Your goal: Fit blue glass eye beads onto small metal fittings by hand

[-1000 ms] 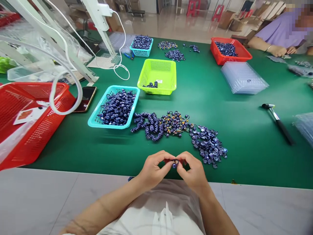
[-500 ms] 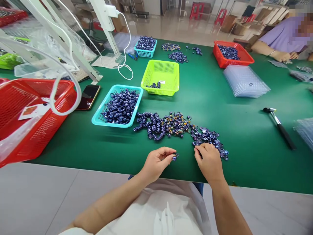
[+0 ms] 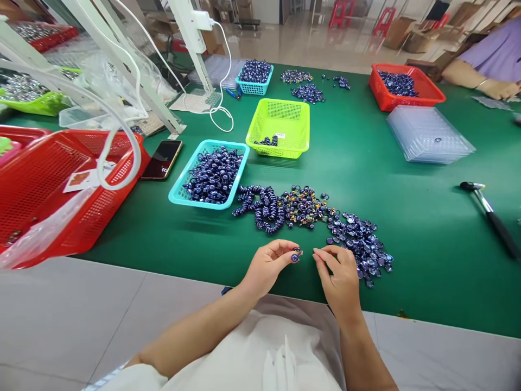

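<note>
My left hand (image 3: 264, 269) pinches a small shiny dark-blue ring-shaped piece (image 3: 295, 257) with a bit of orange on it, just above the green table (image 3: 195, 247). Facing it across a narrow gap, my right hand (image 3: 340, 277) has thumb and forefinger pressed together; a tiny dark spot shows at the tips, too small to name. Beside that hand spreads a pile of dark-blue round caps (image 3: 368, 244). Behind both hands are loose ring pieces with orange parts (image 3: 303, 209) and rows of dark-blue rings (image 3: 271, 212).
A teal basket (image 3: 179, 198) full of dark-blue pieces stands left of the piles, with a lime-green basket (image 3: 299, 122) behind. A phone (image 3: 163, 160) and red basket (image 3: 118, 203) are at left. Rightward lie clear plastic trays (image 3: 429, 136) and a hammer (image 3: 490, 217). A co-worker's hand (image 3: 499, 88) rests far right.
My right hand has left the cap pile and moved left, close to my left hand, its fingers now pinched. My left hand still holds the ring piece. The view has shifted.
</note>
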Tool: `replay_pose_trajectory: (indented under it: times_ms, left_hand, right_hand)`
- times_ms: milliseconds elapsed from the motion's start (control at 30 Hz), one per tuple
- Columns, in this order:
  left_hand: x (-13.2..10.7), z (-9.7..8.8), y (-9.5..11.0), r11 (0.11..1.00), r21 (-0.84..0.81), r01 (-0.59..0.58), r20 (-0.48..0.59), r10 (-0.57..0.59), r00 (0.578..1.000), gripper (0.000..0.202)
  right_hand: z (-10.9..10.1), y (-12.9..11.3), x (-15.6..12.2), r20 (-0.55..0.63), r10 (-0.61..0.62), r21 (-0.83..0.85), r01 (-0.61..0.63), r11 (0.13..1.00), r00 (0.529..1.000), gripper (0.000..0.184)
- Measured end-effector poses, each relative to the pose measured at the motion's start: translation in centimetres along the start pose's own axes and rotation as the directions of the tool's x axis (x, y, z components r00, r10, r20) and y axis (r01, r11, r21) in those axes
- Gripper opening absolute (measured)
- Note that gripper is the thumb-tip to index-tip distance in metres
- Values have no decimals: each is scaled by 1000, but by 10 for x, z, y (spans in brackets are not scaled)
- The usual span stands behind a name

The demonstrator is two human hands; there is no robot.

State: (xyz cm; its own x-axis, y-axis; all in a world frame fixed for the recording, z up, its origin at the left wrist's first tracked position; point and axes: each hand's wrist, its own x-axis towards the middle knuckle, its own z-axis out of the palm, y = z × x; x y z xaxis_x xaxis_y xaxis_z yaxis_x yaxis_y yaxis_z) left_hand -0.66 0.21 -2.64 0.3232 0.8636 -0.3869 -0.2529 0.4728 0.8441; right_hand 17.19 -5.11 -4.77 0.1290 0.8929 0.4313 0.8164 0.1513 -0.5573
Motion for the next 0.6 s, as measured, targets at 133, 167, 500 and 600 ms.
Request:
replay_pose_trajectory:
  times_ms: [133, 167, 500, 600]
  left_hand:
    - [0, -3, 0, 1000, -25, 2, -16, -2, 1000, 27]
    - [0, -3, 0, 999, -33, 5, -14, -6, 1000, 28]
    - [-10, 11, 3, 967, -252, 37, 81, -17, 997, 23]
    - [-13, 11, 7, 974, -224, 27, 65, -12, 998, 24]
  right_hand:
    - [-2, 3, -1, -1, 14, 25, -14, 1000, 1000, 16]
    - [-3, 1, -1, -22, 34, 64, -32, 997, 999, 16]
    - [1, -32, -10, 114, 419, 544, -409, 733, 901, 14]
    - [7, -37, -11, 26, 365, 473, -333, 816, 931, 11]
